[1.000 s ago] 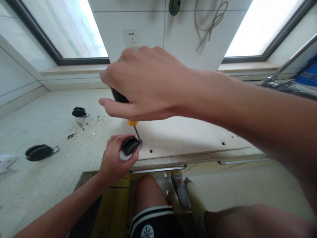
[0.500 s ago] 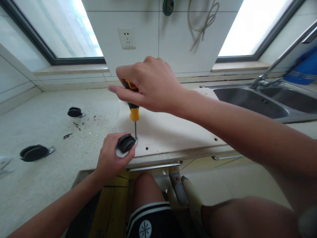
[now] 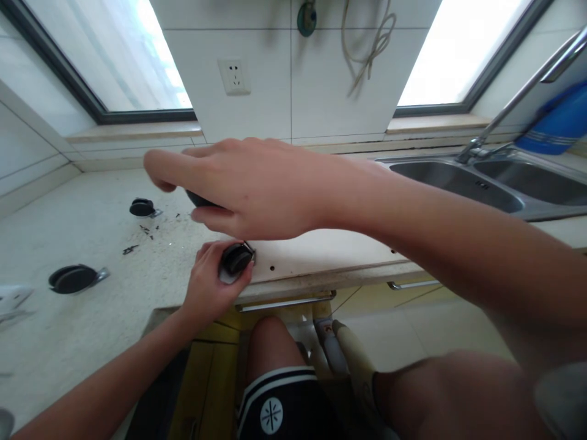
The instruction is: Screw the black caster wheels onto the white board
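My left hand [image 3: 215, 278] is closed around a black caster wheel [image 3: 236, 259], holding it at the near left corner of a white board [image 3: 321, 252]. Above the board, my right hand [image 3: 247, 186] grips a screwdriver, of which only a dark piece of the handle [image 3: 202, 200] shows between thumb and fingers. Its shaft and tip are hidden behind the hand. Two more casters lie on the counter to the left: a nearer caster [image 3: 73, 279] and a farther caster [image 3: 143, 207], each with a metal plate. Dark holes [image 3: 272, 268] show along the board's near edge.
Small dark scraps [image 3: 130, 249] are scattered on the pale counter [image 3: 105, 330]. A double steel sink [image 3: 454, 183] with a faucet [image 3: 477, 146] stands at the right. Drawer handles [image 3: 287, 302] run below the counter's front edge. A wall socket [image 3: 235, 77] is behind.
My right hand has come lower and to the left, turning over so that it covers most of the screwdriver. My left hand stays on the caster. The view has shifted slightly.
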